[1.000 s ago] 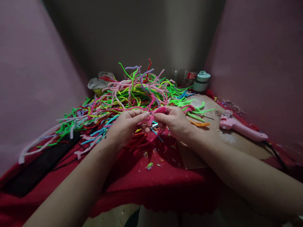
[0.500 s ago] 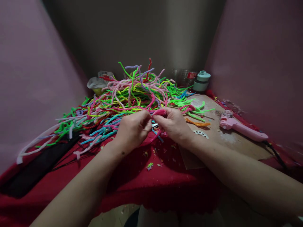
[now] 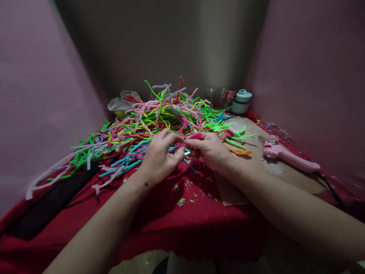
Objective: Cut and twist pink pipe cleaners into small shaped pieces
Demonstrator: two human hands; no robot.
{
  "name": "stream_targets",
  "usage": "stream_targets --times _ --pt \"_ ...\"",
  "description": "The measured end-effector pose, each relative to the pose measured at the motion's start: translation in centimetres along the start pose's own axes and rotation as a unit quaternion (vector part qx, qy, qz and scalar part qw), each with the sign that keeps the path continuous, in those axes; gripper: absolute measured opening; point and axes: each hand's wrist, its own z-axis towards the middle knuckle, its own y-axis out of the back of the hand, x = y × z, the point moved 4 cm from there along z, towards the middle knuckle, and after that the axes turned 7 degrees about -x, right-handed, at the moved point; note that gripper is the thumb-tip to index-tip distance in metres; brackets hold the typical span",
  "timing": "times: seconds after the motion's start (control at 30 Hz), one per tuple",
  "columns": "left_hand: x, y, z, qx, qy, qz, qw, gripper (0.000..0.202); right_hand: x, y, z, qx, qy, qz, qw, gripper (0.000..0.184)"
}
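Note:
Both hands meet in front of the pipe cleaner pile, working on a deep pink pipe cleaner (image 3: 195, 136). My right hand (image 3: 213, 153) pinches it between thumb and fingers, and a short length shows above the thumb. My left hand (image 3: 162, 155) has its index fingertip against the pink strand, the thumb lower with a small gap between them; its other fingers are hidden. A small shiny metal piece (image 3: 187, 154) shows between the hands; I cannot tell what it belongs to. Behind them spreads a tangled heap of pipe cleaners (image 3: 159, 114) in green, pink, yellow, blue and red.
At right, a pink corded tool (image 3: 291, 156) lies on a brown board (image 3: 281, 171). A mint-lidded bottle (image 3: 242, 102) stands at the back. Left lies a black flat strip (image 3: 54, 203). Fuzz scraps (image 3: 181, 202) dot the red cloth (image 3: 182, 220).
My left hand's thumb has dropped away from its index finger, loosening the pinch. My right thumb has straightened along the pink pipe cleaner. The view has shifted slightly.

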Motion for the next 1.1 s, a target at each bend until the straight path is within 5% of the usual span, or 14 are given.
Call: stream_targets --times 0.13,0.2,0.3,0.4,0.53,0.67,0.73,0.8,1.0,1.1 --pt "2.5 0.8 0.5 -0.007 0.229 -0.22 0.948 0.026 0.6 0.0 0.1 0.023 0.026 -0.031 0.999 0.022" --pt "3.5 0.2 0.3 0.042 0.301 -0.318 0.898 0.028 0.7 -0.2 -0.1 0.055 0.023 -0.031 0.998 0.021" --pt "3.7 -1.2 -0.4 0.185 0.346 -0.424 0.816 0.036 0.8 -0.4 -0.4 0.092 0.016 -0.027 0.995 0.018" --pt "2.9 -1.3 -0.7 0.268 0.327 -0.44 0.792 0.043 0.9 -0.5 -0.5 0.107 0.009 -0.042 0.993 0.015" --pt "1.7 -0.9 -0.6 0.298 0.268 -0.377 0.835 0.031 0.9 -0.5 -0.3 0.073 0.018 -0.1 0.992 0.012" --pt "1.0 -1.7 -0.6 0.223 0.098 -0.033 0.969 0.032 0.2 0.2 0.1 -0.042 0.039 -0.174 0.983 0.013" --pt "0.5 -2.5 -0.9 0.188 -0.009 0.142 0.972 0.026 -0.4 0.6 0.2 -0.074 0.03 -0.173 0.982 0.017" --pt "0.2 -3.0 -1.2 0.166 -0.039 0.201 0.965 0.028 -0.7 0.7 0.2 -0.082 0.024 -0.14 0.987 0.016" --pt "0.4 -2.1 -0.7 0.137 0.062 0.031 0.988 0.033 -0.3 0.1 0.0 -0.02 0.034 -0.065 0.997 0.022" --pt "0.1 -2.3 -0.8 0.142 0.032 0.127 0.981 0.032 0.1 0.2 -0.1 -0.066 0.097 -0.117 0.986 0.02"
